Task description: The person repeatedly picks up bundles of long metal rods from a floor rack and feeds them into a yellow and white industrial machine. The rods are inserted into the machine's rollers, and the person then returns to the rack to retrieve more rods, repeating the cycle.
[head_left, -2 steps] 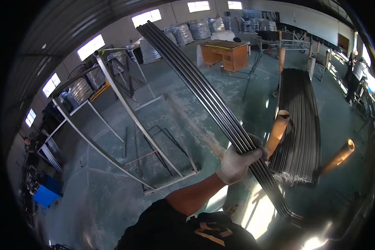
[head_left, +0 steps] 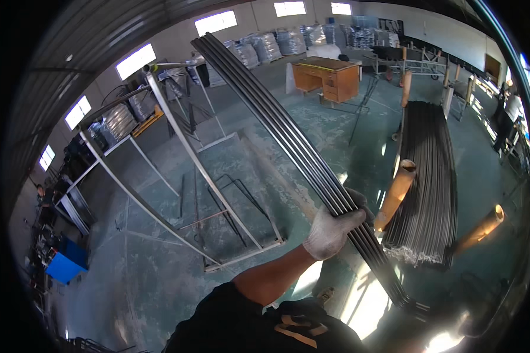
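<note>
My left hand point(head_left: 331, 233), in a pale glove with dark fingers, is closed around several long dark metal tubes point(head_left: 282, 136) lying side by side. The thumb crosses their front and the fingers wrap behind. The tubes slant from the upper left down to the lower right, where their bent ends point(head_left: 415, 307) blur into shadow and glare. To the right of my hand, a large stack of similar dark tubes point(head_left: 425, 176) lies between upright posts with orange-brown sleeves point(head_left: 396, 194). My right hand does not show.
A pale metal frame point(head_left: 179, 150) stands on the green floor to the left, with thin bent rods inside it. Behind are a wooden desk point(head_left: 330, 77) and wrapped pallets point(head_left: 265, 48). A blue box point(head_left: 68, 262) sits far left. People are at the far left and far right point(head_left: 508, 115).
The surroundings have shifted slightly right and down in view. My left hand and the tubes sit a little further left against them, the grip unchanged.
</note>
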Available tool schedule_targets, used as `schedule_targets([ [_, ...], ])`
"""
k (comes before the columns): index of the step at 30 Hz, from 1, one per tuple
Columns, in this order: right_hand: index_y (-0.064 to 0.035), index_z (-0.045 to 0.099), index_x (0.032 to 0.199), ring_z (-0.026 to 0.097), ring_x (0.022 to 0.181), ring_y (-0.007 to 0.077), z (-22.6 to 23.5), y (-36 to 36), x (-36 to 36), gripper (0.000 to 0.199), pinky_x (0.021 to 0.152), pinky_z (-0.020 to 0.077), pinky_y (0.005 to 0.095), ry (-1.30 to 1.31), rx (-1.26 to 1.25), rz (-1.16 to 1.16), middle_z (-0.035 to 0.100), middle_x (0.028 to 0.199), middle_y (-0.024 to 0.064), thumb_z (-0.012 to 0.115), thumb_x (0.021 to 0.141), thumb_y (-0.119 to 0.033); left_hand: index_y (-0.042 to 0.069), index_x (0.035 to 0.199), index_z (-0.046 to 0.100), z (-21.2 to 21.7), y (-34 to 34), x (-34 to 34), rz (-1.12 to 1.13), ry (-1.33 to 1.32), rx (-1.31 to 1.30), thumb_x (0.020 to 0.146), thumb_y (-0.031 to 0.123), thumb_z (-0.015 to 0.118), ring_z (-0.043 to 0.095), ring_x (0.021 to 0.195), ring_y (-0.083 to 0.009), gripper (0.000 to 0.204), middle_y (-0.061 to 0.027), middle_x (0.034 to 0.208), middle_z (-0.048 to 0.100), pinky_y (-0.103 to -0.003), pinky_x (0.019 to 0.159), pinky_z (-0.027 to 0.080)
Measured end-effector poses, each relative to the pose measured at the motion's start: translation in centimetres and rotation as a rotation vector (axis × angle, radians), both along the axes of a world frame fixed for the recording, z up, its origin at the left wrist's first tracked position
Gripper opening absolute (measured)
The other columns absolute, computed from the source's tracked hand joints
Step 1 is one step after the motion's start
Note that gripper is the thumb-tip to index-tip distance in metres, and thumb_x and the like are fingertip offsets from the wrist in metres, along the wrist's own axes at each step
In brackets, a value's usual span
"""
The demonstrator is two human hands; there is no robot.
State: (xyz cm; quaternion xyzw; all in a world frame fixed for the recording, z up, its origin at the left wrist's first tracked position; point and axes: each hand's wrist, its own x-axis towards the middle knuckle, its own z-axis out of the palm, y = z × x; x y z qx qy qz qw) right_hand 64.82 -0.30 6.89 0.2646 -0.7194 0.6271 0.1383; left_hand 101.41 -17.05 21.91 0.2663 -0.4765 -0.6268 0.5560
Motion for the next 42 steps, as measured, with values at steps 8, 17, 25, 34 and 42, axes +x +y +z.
schedule_targets([
  [8,0.0016,0.069,0.130,0.073,0.090,0.0232,3.7,-8.5,8.4,0.041,0.079,0.0615,0.0373,-0.031,-0.049,0.329,0.077,0.107,0.0131,0.068,0.110,-0.034,-0.005,0.120,0.068,1.1,-1.0,18.8,0.429,0.229,-0.013,0.094,-0.002,0.071,0.079,0.090,-0.0324,0.027,-0.0183,0.098,0.077,-0.045,0.085,0.065],
  [17,0.0049,0.074,0.122,0.068,0.087,0.0158,27.7,-28.7,37.4,0.033,0.085,0.0556,0.0335,0.176,-0.144,0.673,0.075,0.096,0.0078,0.070,0.110,-0.025,-0.003,0.110,0.066,6.0,-11.6,47.1,0.703,0.477,-0.011,0.095,-0.001,0.063,0.073,0.092,-0.0346,0.015,-0.0149,0.096,0.072,-0.048,0.093,0.062],
  [25,-0.0067,0.078,0.116,0.075,0.082,0.0252,42.9,-38.8,65.4,0.030,0.071,0.0604,0.0417,1.159,-0.329,1.124,0.076,0.097,0.0115,0.070,0.101,-0.031,0.003,0.125,0.071,2.1,-15.7,72.3,0.656,0.385,-0.295,0.105,0.015,0.058,0.071,0.113,-0.0258,0.026,-0.0130,0.125,0.076,-0.040,0.100,0.056],
  [34,-0.0110,0.074,0.134,0.076,0.111,0.0335,5.0,-38.7,46.8,0.037,0.098,0.0604,0.0496,0.632,0.471,1.338,0.079,0.115,0.0127,0.076,0.102,-0.028,0.012,0.125,0.072,-16.5,-11.2,55.9,0.473,0.439,0.284,0.109,0.032,0.068,0.068,0.115,-0.0260,0.026,-0.0064,0.121,0.076,-0.046,0.099,0.054],
  [42,-0.0045,0.057,0.150,0.076,0.115,0.0371,-20.3,-33.8,11.4,0.070,0.100,0.0596,0.0460,-0.099,1.042,0.351,0.078,0.124,0.0184,0.085,0.095,-0.036,0.003,0.125,0.067,-13.2,-20.9,26.2,0.285,-0.362,0.314,0.110,0.021,0.067,0.072,0.084,-0.0251,0.024,-0.0123,0.097,0.075,-0.040,0.075,0.059],
])
